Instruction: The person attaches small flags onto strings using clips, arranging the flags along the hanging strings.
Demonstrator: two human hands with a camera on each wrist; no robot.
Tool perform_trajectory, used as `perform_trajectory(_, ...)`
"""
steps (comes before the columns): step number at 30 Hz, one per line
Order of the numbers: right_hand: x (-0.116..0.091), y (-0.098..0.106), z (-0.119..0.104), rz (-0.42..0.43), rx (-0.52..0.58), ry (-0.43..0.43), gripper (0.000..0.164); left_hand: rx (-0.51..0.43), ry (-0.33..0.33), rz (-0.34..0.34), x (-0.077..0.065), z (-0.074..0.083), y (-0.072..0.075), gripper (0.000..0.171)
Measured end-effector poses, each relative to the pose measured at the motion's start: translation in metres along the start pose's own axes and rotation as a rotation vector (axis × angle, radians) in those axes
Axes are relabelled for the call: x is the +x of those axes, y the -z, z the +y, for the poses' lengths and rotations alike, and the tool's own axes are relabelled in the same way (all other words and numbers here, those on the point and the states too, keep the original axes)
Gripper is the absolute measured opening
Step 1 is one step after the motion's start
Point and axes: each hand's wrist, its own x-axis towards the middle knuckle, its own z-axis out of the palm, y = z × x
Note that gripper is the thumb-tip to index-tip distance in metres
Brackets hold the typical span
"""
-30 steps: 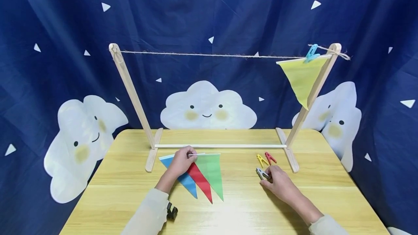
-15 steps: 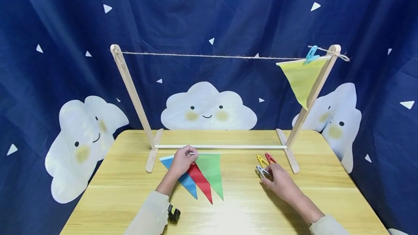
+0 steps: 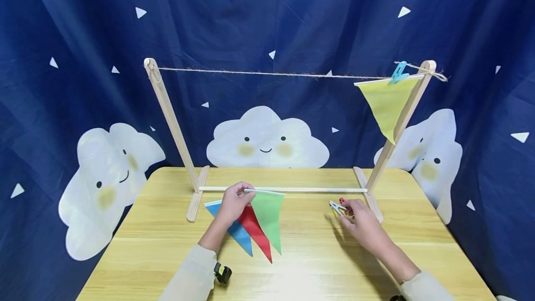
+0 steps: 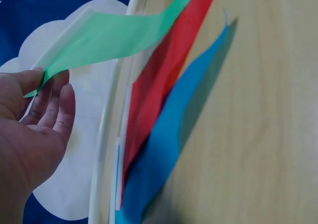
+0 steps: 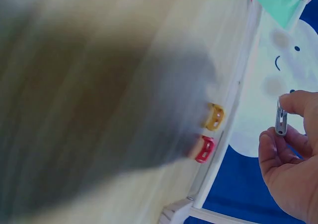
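Note:
My left hand [image 3: 235, 204] pinches the white top edge of a green pennant [image 3: 268, 217] by its left corner; the left wrist view shows the pennant [image 4: 114, 35] raised off the table. Beneath it lie a red pennant [image 3: 256, 232] and a blue pennant [image 3: 241, 239], overlapping. My right hand [image 3: 362, 222] holds a grey clothespin [image 3: 336, 208] between thumb and fingers, above the table. Below that hand, a yellow clothespin [image 5: 214, 116] and a red clothespin [image 5: 204, 149] rest on the table, mostly hidden by the hand in the head view.
A wooden frame [image 3: 173, 122] with a string [image 3: 259, 74] across its top stands at the back of the table [image 3: 317, 264]. A yellow pennant [image 3: 386, 106] hangs at the right of the string under a light-blue clothespin [image 3: 399, 73]. A white rod [image 3: 292, 189] joins the frame's feet.
The left hand has lifted the green pennant's top edge away from the red and blue ones. The right hand has picked up the grey clothespin from the table.

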Motion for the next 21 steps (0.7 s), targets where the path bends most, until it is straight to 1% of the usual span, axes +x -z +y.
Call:
perform_trajectory(3, 0.005, 0.004, 0.000, 0.049, -0.019, 0.046, 0.029, 0.005, 0.001, 0.009, 0.000, 0.006, 0.000, 0.011)
perform_trajectory(6, 0.011, 0.008, -0.001, 0.118, -0.037, 0.105, 0.027, -0.018, 0.004, 0.007, 0.000, 0.011, 0.000, 0.010)
perform_trajectory(8, 0.015, 0.011, -0.003, 0.147, -0.036, 0.132, 0.024, -0.033, 0.006, 0.004, 0.001, 0.014, 0.000, 0.011)
perform_trajectory(14, 0.027, 0.024, -0.012, 0.153, 0.001, 0.124, 0.026, -0.032, -0.019, 0.023, 0.003, 0.029, 0.000, 0.012)
perform_trajectory(17, 0.033, 0.030, -0.017, 0.182, 0.009, 0.133, 0.028, -0.023, -0.036, 0.032, 0.004, 0.039, 0.001, 0.012)
perform_trajectory(21, 0.043, 0.037, -0.022, 0.215, 0.021, 0.160, 0.030, -0.037, -0.052, 0.048, 0.004, 0.051, 0.000, 0.013)
